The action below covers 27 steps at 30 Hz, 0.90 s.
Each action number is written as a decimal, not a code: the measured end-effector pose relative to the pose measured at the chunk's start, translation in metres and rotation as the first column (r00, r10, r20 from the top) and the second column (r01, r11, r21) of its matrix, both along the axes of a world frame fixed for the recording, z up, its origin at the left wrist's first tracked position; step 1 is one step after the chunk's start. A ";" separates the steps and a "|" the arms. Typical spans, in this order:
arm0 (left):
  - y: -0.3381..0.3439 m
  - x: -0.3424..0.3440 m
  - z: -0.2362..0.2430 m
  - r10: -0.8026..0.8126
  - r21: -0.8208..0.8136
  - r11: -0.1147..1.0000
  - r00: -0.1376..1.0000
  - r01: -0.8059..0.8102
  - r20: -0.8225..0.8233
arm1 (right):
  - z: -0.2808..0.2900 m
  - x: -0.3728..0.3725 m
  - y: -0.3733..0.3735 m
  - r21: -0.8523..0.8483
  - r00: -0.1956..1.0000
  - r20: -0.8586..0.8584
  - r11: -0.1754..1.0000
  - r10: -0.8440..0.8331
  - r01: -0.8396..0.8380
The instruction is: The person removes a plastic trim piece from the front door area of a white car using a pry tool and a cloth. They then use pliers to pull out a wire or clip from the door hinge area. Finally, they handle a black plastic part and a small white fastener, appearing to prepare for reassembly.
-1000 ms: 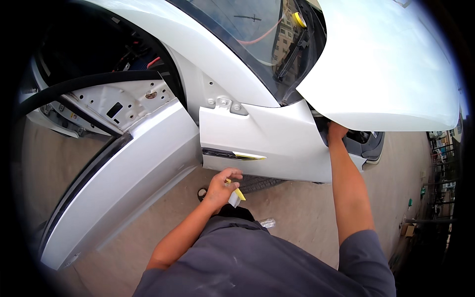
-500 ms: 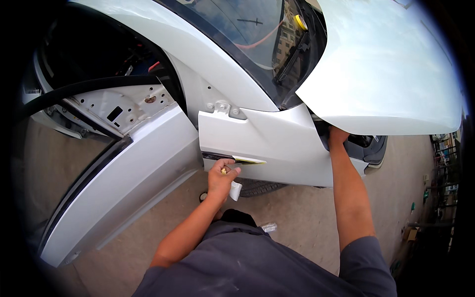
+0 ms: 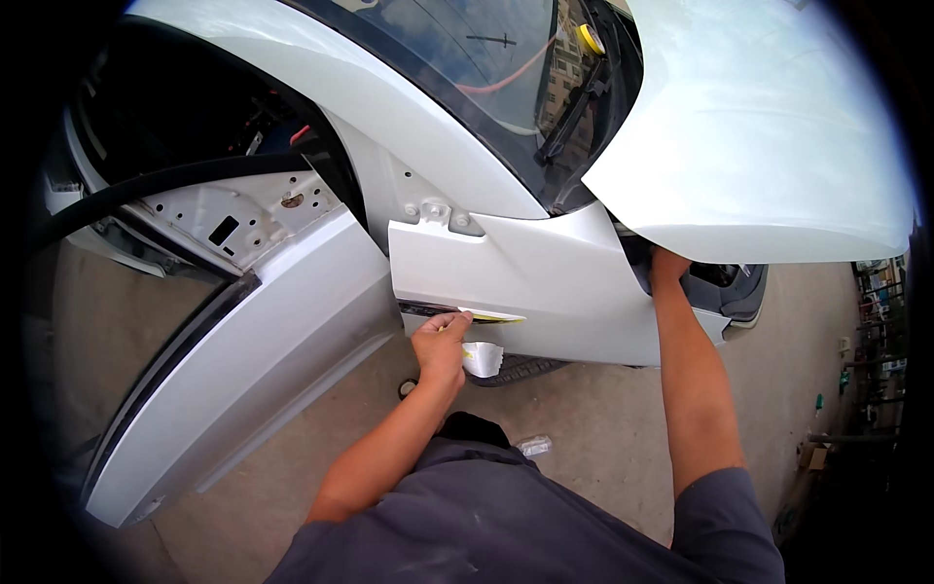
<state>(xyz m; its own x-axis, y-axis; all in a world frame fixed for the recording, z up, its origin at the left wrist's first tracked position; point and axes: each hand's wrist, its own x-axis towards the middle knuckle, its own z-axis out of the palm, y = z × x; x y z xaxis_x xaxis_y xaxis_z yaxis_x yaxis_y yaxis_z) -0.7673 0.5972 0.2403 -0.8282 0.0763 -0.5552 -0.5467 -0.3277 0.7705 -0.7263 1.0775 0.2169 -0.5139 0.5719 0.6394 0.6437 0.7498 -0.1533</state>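
Left hand [image 3: 441,345]: thumb and fingers closed on a pale, yellow-marked strip [image 3: 483,359], which hangs just right of the hand; fingertips at, apparently touching, the dark, yellow-edged trim [image 3: 498,317] on the white fender [image 3: 555,282]. Right hand [image 3: 668,265]: well apart from the left, beneath the bonnet [image 3: 759,136]; fingers hidden, grip cannot be told.

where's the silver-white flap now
In the head view, below centre, the silver-white flap hangs right of the left hand, at the lower edge of the white fender, by the dark tire.
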 end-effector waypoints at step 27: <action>0.009 0.022 -0.008 0.035 0.057 0.998 0.993 -0.028 -0.117 | 0.010 0.005 -0.007 0.039 1.000 0.022 0.999 0.020 -0.020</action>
